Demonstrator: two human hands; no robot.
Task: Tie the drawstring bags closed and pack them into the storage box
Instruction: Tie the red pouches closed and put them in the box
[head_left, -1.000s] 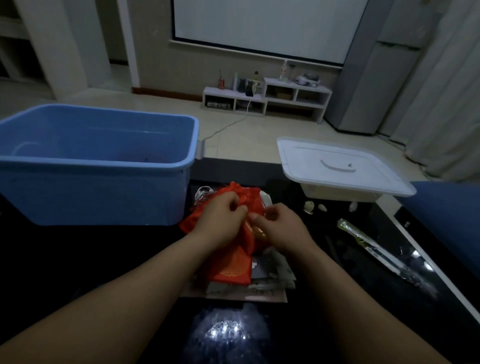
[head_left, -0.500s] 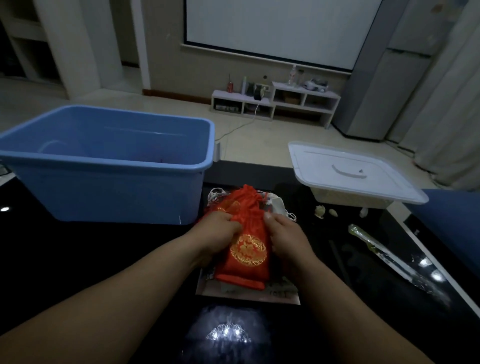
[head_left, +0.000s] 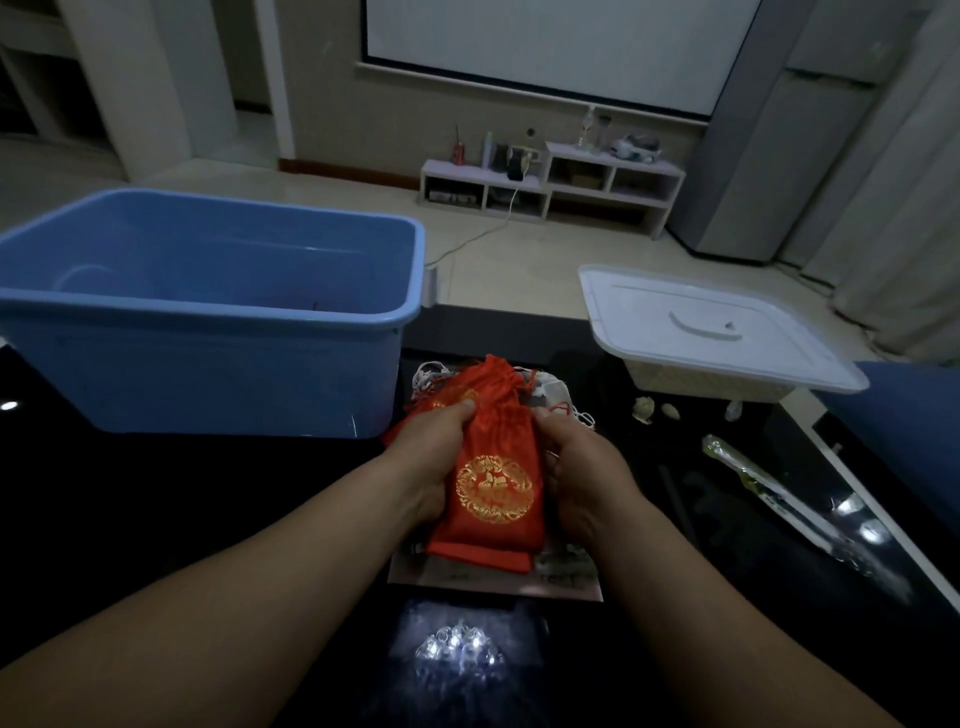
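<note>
At six o'clock on the desk (head_left: 156, 519), left hand (head_left: 428, 460) and right hand (head_left: 584, 467) clamp fingers on the cinched-looking red bag (head_left: 493, 467); next, probably lift it into the storage box (head_left: 208, 358) at ten o'clock.

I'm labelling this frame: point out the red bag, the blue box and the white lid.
red bag (head_left: 493, 488): head view, gold emblem.
blue box (head_left: 208, 379): head view, front wall.
white lid (head_left: 634, 306): head view, flat top.

A drawstring bag (head_left: 496, 431) is seen in bright red, marked on its front with a round gold floral emblem. The storage box (head_left: 208, 364) is coloured a plain light blue. A lid (head_left: 717, 332) is shown in white. The table (head_left: 156, 493) is finished in glossy black, and a shelf unit (head_left: 613, 176) is painted white.
</note>
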